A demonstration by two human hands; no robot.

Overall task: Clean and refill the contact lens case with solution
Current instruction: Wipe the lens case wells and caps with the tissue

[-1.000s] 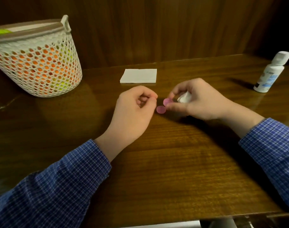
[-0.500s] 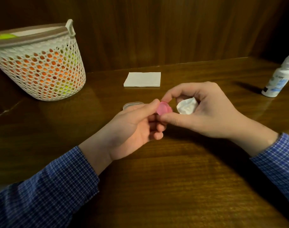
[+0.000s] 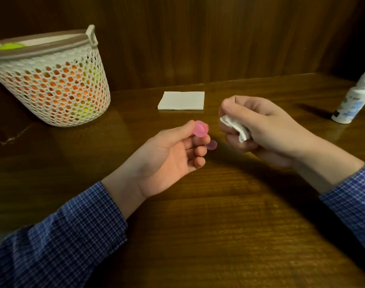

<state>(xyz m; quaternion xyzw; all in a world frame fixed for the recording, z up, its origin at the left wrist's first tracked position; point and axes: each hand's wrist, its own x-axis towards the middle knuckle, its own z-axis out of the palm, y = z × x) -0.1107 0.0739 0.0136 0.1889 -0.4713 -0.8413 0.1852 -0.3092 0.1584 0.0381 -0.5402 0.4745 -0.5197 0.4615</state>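
My left hand (image 3: 173, 150) pinches a small pink round cap (image 3: 199, 128) between thumb and fingertips, lifted a little off the table. A second pink cap (image 3: 212, 145) lies on the wood just right of those fingers. My right hand (image 3: 258, 129) is closed around a crumpled white tissue (image 3: 237, 126), a short gap to the right of the held cap. The white solution bottle (image 3: 353, 100) stands capped at the far right. I do not see the clear case body; my hands may hide it.
A folded white napkin (image 3: 181, 100) lies flat behind my hands. A white mesh basket (image 3: 52, 84) holding orange and yellow-green things stands at the back left. A wooden wall panel rises behind the dark wooden table (image 3: 219, 225).
The pink cap passed from my right hand's fingers into my left hand. My hands have drawn apart, and the right hand has turned the tissue toward the cap.
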